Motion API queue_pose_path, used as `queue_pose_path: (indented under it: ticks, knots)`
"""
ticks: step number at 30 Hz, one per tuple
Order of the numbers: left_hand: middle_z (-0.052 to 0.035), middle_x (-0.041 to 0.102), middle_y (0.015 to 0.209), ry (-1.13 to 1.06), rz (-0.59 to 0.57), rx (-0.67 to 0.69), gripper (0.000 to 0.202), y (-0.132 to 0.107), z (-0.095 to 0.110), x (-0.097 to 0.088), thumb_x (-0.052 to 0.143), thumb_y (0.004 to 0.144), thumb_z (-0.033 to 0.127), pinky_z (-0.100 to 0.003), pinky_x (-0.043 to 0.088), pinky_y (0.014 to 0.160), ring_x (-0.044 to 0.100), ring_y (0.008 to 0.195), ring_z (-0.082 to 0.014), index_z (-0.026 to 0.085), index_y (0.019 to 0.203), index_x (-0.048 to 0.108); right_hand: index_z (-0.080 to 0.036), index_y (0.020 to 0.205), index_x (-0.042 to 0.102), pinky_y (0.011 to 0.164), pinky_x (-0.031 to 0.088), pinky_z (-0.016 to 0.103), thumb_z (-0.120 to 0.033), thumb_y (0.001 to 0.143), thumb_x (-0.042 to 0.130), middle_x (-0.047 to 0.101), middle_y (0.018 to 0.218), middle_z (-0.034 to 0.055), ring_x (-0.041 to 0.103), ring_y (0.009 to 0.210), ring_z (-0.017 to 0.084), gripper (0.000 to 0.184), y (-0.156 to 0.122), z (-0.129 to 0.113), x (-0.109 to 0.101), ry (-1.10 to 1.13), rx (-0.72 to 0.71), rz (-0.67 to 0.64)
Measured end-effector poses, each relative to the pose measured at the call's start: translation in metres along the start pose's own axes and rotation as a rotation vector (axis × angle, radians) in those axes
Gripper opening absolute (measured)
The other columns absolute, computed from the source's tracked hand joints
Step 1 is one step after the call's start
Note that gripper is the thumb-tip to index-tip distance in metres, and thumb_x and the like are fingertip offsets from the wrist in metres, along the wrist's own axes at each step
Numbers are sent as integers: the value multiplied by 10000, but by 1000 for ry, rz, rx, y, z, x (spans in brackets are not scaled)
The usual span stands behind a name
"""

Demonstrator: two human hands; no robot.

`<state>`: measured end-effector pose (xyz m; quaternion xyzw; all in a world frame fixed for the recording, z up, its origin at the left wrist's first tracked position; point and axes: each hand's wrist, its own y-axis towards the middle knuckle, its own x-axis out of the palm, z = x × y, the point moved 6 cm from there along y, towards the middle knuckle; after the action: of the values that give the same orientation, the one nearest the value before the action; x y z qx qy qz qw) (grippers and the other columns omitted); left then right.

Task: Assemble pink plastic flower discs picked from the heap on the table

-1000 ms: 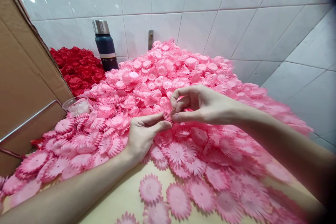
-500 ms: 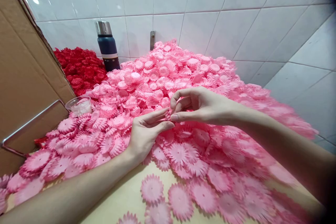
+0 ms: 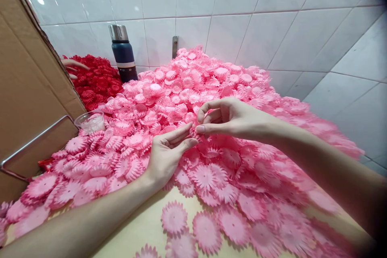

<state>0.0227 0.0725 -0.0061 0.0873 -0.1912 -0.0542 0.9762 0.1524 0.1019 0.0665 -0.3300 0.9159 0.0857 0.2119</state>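
Note:
My left hand (image 3: 167, 153) is low over a heap of pink fabric flower pieces (image 3: 205, 177), its fingers together and straight, the thumb bent toward them. Facing it from the right, my right hand (image 3: 226, 119) has its thumb and index finger curled into a pinch, the other fingers bent behind. The two sets of fingertips almost meet. Something small and pink seems to lie between them, but I cannot separate it from the pink heap behind. Each flower piece is a round layer with a fringed edge and a small centre hole.
A dark blue bottle (image 3: 124, 54) stands at the back, beside a red heap (image 3: 101, 80) of similar pieces. Another person's hand (image 3: 74, 64) shows there. At left are a cardboard sheet (image 3: 33, 80), a metal wire frame (image 3: 39, 139) and a clear plastic cup (image 3: 90, 122). White tiles rise behind.
My fingertips have drawn slightly apart; the left thumb has shifted a little left. Another person's hand has appeared at the red heap.

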Motion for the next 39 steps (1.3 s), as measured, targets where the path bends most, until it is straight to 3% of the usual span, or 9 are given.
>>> queue_pose_path:
  ticks: [11,23,27,34,39]
  knots:
    - [-8,685,1100,12,-25,86,391,-1,7,4,755,692,81,-170,556,845,640,1050,-160,264,1033,700,-159,843,573,554,461,244,-275,704,740,686,719,47,635,646,143,246,3,8,-1,5,1,13]
    - [3,677,1123,32,-37,93,414,-2,10,6,743,692,53,-164,538,881,635,1059,-139,256,1050,695,-153,820,576,567,463,238,-226,688,741,673,697,39,616,641,129,224,2,5,-1,18,14,31]
    - [-11,670,1142,19,-47,85,426,-2,10,7,742,690,51,-197,546,886,635,1062,-153,241,1067,689,-152,816,573,583,473,242,-206,700,727,669,713,41,617,659,131,200,2,5,-1,29,17,33]
    - [-57,632,1225,42,12,61,513,-4,11,6,789,649,122,-353,499,985,599,1126,-223,226,1136,664,-159,753,514,601,467,248,-139,720,673,606,701,14,585,653,112,164,2,2,3,62,4,14]
    - [-66,720,1021,130,0,64,317,-2,11,4,783,666,164,-345,511,937,665,975,-210,173,977,723,-161,753,492,598,467,251,-147,732,653,599,718,19,579,662,114,163,1,0,6,35,-53,-14]
